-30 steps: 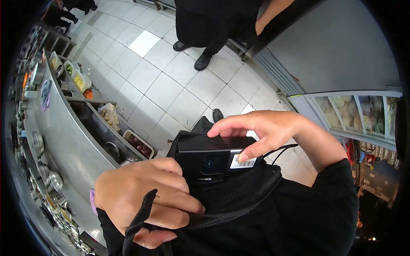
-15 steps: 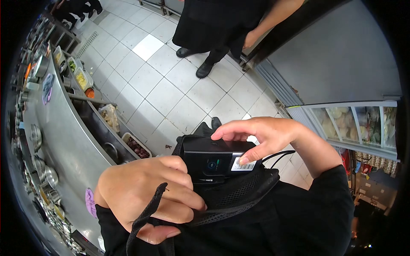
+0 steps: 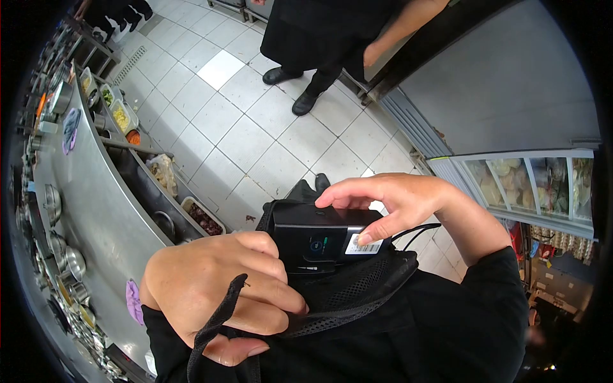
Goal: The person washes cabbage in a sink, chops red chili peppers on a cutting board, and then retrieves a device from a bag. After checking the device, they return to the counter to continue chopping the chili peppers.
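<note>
A black box-shaped device (image 3: 297,239) with a small lit display and a white label sits partly inside an open black mesh pouch (image 3: 357,293) in front of my torso. My right hand (image 3: 399,204) grips the device at its right end, thumb on the label and fingers over the top edge. Curled round the left edge of the pouch is my left hand (image 3: 223,290), its fingertips partly hidden by the fabric. A black strap (image 3: 217,319) stands up across the left hand. Thin black cables (image 3: 415,235) run out beside my right wrist.
A steel counter (image 3: 102,210) with bowls and cloths runs along the left, food containers (image 3: 121,118) at its edge. A person in black (image 3: 319,38) stands ahead on the tiled floor (image 3: 242,140). A grey cabinet (image 3: 504,83) is at the right.
The view has shifted very slightly. Both hands keep their hold on the device and the pouch. The person ahead has moved an arm a little.
</note>
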### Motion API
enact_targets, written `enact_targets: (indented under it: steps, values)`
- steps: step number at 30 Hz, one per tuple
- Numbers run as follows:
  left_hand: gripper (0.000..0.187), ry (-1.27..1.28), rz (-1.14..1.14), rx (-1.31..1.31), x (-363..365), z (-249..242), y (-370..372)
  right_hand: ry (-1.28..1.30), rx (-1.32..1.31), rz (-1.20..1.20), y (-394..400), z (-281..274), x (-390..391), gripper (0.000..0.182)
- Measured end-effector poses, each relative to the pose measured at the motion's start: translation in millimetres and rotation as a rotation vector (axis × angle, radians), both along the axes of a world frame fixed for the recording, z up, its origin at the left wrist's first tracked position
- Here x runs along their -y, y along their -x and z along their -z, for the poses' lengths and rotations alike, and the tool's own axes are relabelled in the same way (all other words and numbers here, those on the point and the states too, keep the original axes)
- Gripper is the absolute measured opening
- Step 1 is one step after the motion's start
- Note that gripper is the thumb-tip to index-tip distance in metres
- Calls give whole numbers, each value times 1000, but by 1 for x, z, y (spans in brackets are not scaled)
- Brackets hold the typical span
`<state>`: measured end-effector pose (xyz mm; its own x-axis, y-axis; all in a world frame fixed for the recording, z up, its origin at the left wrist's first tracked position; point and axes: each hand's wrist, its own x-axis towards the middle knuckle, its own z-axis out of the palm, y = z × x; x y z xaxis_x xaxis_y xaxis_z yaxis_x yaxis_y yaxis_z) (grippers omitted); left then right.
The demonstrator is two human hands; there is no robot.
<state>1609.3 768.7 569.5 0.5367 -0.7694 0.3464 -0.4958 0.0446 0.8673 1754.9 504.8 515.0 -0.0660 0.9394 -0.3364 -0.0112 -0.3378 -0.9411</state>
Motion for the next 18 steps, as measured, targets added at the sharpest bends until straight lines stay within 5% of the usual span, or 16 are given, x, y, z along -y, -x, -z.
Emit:
enact_targets:
  steps: [18]
  values:
    - [22, 5, -124, 34, -4, -3, 7, -18, 42, 7, 7, -7, 1, 68]
